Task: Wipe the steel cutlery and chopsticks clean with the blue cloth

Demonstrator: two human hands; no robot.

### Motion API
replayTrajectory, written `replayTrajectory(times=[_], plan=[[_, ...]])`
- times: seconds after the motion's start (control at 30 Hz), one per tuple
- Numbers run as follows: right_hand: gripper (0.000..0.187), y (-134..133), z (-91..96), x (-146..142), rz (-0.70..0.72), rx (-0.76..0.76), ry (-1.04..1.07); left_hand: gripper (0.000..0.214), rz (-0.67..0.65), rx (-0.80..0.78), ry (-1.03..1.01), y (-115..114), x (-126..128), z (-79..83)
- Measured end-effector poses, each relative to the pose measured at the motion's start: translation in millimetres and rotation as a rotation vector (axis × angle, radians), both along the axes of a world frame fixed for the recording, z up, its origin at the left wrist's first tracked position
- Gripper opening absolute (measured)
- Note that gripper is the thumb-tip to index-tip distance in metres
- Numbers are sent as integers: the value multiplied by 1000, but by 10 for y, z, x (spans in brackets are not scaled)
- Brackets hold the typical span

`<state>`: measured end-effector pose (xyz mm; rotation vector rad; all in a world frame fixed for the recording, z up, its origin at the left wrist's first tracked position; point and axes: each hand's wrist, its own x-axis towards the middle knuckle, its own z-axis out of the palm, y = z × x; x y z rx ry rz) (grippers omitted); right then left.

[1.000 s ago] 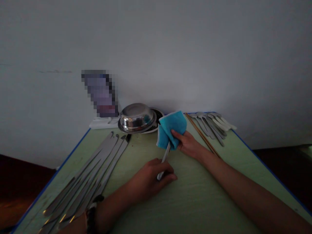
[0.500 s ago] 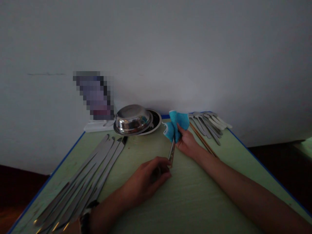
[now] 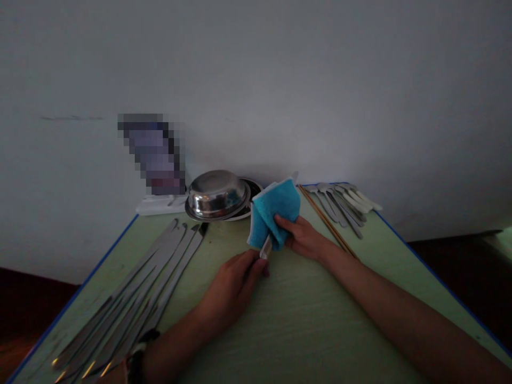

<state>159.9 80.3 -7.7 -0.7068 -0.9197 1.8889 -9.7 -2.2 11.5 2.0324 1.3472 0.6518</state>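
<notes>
Since the earlier frame half a second ago, the left hand (image 3: 236, 277) has come up closer to the right hand (image 3: 304, 240), and the bright blue cloth with pale edging (image 3: 277, 210) has spread from a crumpled bunch into a broader fold, now overlapping the rim of the metal dishes behind it. Less of the slim silvery metal utensil (image 3: 265, 248) shows between the hands, and a grey tip, seemingly its far end, now pokes out past the cloth's top edge.

The left hand pinches the near end of the utensil between thumb and fingers. The right hand grips the cloth, thumb on top, with the cloth folded around the utensil's middle. The utensil is held slanting above the pale green surface with blue edges (image 3: 320, 320), near its centre.

Left of the hands, several long, flat, shiny metal knives (image 3: 164, 258) lie side by side on a slant. At the back, a round, shiny steel bowl (image 3: 216, 194) sits upside down, overlapping a round metal dish with a dark inside (image 3: 255, 188). To the right of the cloth lie a pair of thin brown chopsticks (image 3: 330, 225), then a cluster of grey metal cutlery (image 3: 327, 202), with white spoons (image 3: 362, 200) beside it.
</notes>
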Motion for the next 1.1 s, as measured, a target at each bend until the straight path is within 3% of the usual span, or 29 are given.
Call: replayTrajectory(times=[0.3, 0.4, 0.53, 0.67, 0.73, 0.87, 1.1], plan=[[33, -45, -9, 45, 199, 240, -153, 35, 4, -80, 39, 29, -3, 2], [32, -33, -21, 30, 167, 175, -123, 32, -16, -7, 83, 26, 2, -23], [26, 18, 10, 0, 59, -49, 103, 28, -80, 76, 131, 19, 9, -29], [46, 68, 53, -3, -6, -171, 256, 28, -100, 62, 140, 17, 7, -18], [43, 74, 53, 1, -34, -200, 242, 29, -111, 63, 132, 17, 2, -19], [24, 51, 19, 7, -59, -179, 147, 30, -123, 67, 125, 22, 2, -20], [32, -13, 13, 53, 118, -11, -3, 25, -123, 22, 42, 22, -3, 25]])
